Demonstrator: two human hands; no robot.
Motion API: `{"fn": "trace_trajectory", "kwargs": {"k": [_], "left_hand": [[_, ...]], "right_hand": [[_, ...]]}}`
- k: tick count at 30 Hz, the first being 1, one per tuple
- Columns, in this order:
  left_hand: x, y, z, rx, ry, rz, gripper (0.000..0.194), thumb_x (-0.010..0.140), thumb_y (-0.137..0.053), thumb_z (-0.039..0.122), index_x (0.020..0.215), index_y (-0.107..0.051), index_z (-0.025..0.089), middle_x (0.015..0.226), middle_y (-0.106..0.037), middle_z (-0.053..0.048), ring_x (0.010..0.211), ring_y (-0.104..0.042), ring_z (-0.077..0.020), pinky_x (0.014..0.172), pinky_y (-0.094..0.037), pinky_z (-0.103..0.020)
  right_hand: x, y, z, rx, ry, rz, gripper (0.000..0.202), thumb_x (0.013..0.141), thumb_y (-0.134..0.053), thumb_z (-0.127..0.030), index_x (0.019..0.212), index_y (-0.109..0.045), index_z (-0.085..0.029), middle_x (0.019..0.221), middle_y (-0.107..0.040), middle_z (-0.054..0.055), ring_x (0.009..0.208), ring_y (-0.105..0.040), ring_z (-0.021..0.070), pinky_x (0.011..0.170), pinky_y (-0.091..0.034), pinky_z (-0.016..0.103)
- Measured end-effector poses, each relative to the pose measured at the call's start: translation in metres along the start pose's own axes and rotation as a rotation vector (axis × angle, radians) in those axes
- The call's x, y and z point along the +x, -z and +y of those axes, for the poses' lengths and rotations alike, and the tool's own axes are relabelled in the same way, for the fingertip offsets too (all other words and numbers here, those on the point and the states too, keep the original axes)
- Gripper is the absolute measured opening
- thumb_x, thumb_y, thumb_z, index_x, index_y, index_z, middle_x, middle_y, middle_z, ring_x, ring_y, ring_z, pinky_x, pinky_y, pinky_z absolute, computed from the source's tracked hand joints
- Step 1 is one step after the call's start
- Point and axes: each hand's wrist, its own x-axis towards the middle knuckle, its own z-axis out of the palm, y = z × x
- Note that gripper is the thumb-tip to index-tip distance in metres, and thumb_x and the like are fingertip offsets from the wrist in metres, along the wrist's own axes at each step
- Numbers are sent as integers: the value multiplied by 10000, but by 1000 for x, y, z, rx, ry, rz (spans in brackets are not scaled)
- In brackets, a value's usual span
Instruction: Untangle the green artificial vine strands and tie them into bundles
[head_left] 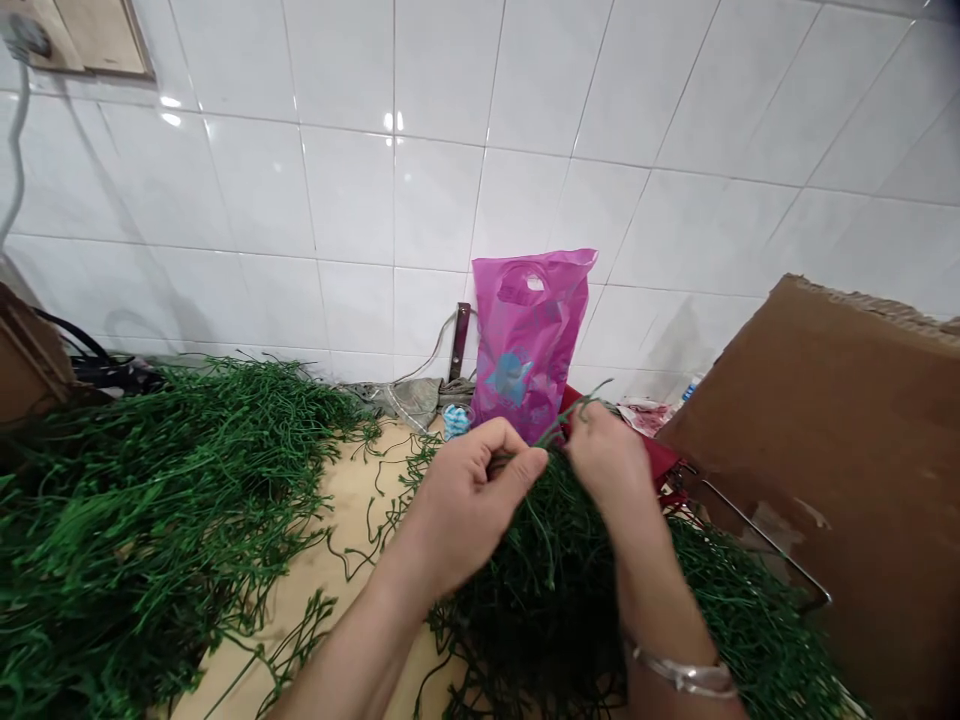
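Observation:
My left hand (474,500) is closed, with thumb and forefinger pinching a thin green strand (559,430) that slants up to the right. Close beside it, my right hand (611,455) is closed on the strand's upper part; its fingertips are partly hidden, and a silver bangle (684,674) circles that wrist. Below both hands lies a dark heap of similar green strands (544,560), with small knobs at some ends. A much larger pile of green strands (187,500) spreads over the left side of the table (349,510).
A pink plastic bag (529,330) stands upright against the white tiled wall (345,190). At the right leans a brown cardboard box (840,440), with a bent metal rod (765,530) in front of it. More green strands (742,600) lie right of my arm. A cable (19,150) hangs at the far left.

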Motion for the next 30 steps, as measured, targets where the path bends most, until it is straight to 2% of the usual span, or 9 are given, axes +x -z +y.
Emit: {"fn": "trace_trajectory", "kwargs": {"k": [3, 5, 7, 9, 11, 15, 21, 26, 30], "left_hand": [[-6, -2, 10, -24, 10, 11, 325, 950, -523, 444, 734, -460, 210, 637, -331, 60, 591, -302, -114, 553, -247, -268], [-4, -1, 9, -28, 5, 42, 308, 967, -493, 408, 738, -452, 206, 664, -339, 54, 623, -320, -117, 583, -275, -265], [0, 1, 4, -32, 21, 58, 281, 975, -473, 384, 760, -462, 204, 685, -334, 50, 641, -318, -120, 601, -286, -263], [3, 3, 0, -35, 42, 52, 259, 974, -472, 387, 794, -489, 201, 698, -338, 48, 645, -313, -121, 602, -286, -262], [5, 5, -2, -33, 42, 41, 248, 968, -483, 395, 824, -522, 196, 712, -371, 43, 653, -330, -122, 605, -294, -259], [6, 6, -2, -20, 5, 29, 248, 955, -508, 398, 849, -569, 182, 758, -460, 22, 691, -386, -127, 606, -317, -250], [7, 7, -2, 0, 16, 7, 253, 943, -519, 394, 841, -584, 172, 758, -471, 19, 700, -396, -128, 605, -324, -246], [7, 10, -4, -31, 0, -25, 240, 923, -556, 397, 849, -596, 172, 762, -501, 17, 696, -412, -128, 594, -322, -244], [8, 14, -6, 49, -10, -4, 239, 922, -567, 400, 839, -593, 177, 707, -444, 39, 661, -375, -121, 592, -308, -246]], "right_hand": [[6, 19, 31, -31, -80, -13, 328, 936, -363, -266, 672, -556, -235, 575, -629, 54, 547, -571, 213, 554, -362, 323], [0, 32, 36, -41, -74, -53, 246, 898, -471, -330, 808, -677, -230, 741, -733, 67, 682, -652, 249, 630, -430, 351], [-9, 42, 26, -33, -41, -45, 259, 868, -538, -376, 987, -723, -240, 968, -768, 76, 868, -678, 286, 740, -461, 391], [-18, 51, 6, 36, 4, 2, 313, 887, -526, -411, 1062, -717, -237, 1083, -751, 81, 958, -663, 292, 812, -463, 410], [-24, 55, -16, 175, 61, -3, 302, 918, -500, -423, 996, -721, -233, 1001, -753, 63, 890, -661, 255, 797, -477, 379], [-28, 52, -44, 442, 189, -247, 239, 941, -538, -399, 922, -709, -232, 923, -741, 23, 863, -654, 201, 797, -491, 311], [-26, 39, -41, 592, 188, -322, 176, 935, -566, -347, 876, -657, -209, 865, -701, 21, 840, -630, 177, 788, -499, 294], [-24, 38, -37, 827, 89, -442, 191, 866, -645, -398, 864, -635, -207, 833, -669, 20, 818, -634, 172, 765, -528, 295], [-23, 35, -39, 867, 27, -501, 198, 811, -692, -374, 894, -640, -202, 834, -666, 19, 804, -620, 165, 729, -515, 283]]}}
